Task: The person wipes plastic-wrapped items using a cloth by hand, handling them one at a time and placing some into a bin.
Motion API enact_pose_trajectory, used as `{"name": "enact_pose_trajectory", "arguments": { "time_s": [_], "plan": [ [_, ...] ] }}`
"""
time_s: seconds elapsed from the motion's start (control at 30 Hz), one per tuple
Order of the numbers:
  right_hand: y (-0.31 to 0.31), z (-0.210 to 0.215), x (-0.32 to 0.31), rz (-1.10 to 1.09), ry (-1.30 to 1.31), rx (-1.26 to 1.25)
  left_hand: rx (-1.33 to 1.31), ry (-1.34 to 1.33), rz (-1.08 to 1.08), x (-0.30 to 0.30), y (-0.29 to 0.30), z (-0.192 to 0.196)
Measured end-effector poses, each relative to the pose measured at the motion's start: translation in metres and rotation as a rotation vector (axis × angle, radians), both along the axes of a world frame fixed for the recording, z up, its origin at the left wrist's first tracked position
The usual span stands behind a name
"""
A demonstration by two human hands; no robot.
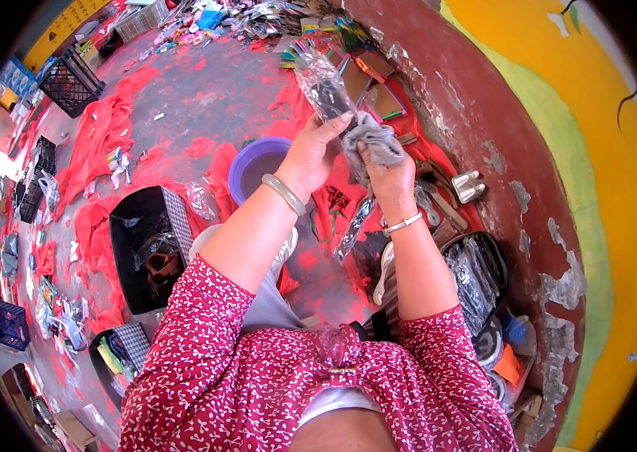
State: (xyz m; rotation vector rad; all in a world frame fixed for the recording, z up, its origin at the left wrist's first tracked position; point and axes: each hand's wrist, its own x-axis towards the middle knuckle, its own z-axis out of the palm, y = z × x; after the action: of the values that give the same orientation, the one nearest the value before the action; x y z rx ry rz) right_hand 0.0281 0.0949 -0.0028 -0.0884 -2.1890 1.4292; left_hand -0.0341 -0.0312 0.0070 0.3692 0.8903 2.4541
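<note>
Out in front of me, my left hand [314, 154] grips the lower end of a clear plastic package [326, 89] with a long dark item inside. What exactly that item is, I cannot make out. My right hand [392, 178] is closed on a crumpled grey cloth [373, 143], which touches the package's lower end. Below the hands, another slim clear-wrapped packet [354, 227] lies at a slant over the red sheeting. A purple basin [246, 178] stands just left of my left forearm, partly hidden by it.
A black box with a checked side [175, 226] stands at my left, brown and plastic-wrapped things inside. Close on my right runs a peeling red wall [476, 113]. A black bag of wrapped packets [476, 279] sits beside my right arm. Mixed goods pile up at the far end.
</note>
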Motion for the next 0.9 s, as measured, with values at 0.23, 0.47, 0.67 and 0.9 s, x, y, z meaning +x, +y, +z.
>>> {"name": "enact_pose_trajectory", "arguments": {
  "time_s": [0.23,0.47,0.67,0.9],
  "plan": [
    [0.000,-0.005,-0.004,-0.168,0.145,0.143,0.076,-0.099,0.044,0.012,0.006,-0.004],
    [-0.001,-0.005,-0.005,-0.171,0.119,0.153,0.072,0.002,0.205,0.011,0.004,0.005],
    [0.004,0.002,-0.001,-0.058,0.004,0.034,-0.026,0.125,0.229,0.010,0.001,0.006],
    [0.032,0.021,0.000,0.002,-0.064,-0.597,-0.101,0.195,0.367,-0.003,-0.010,0.009]
  ]
}}
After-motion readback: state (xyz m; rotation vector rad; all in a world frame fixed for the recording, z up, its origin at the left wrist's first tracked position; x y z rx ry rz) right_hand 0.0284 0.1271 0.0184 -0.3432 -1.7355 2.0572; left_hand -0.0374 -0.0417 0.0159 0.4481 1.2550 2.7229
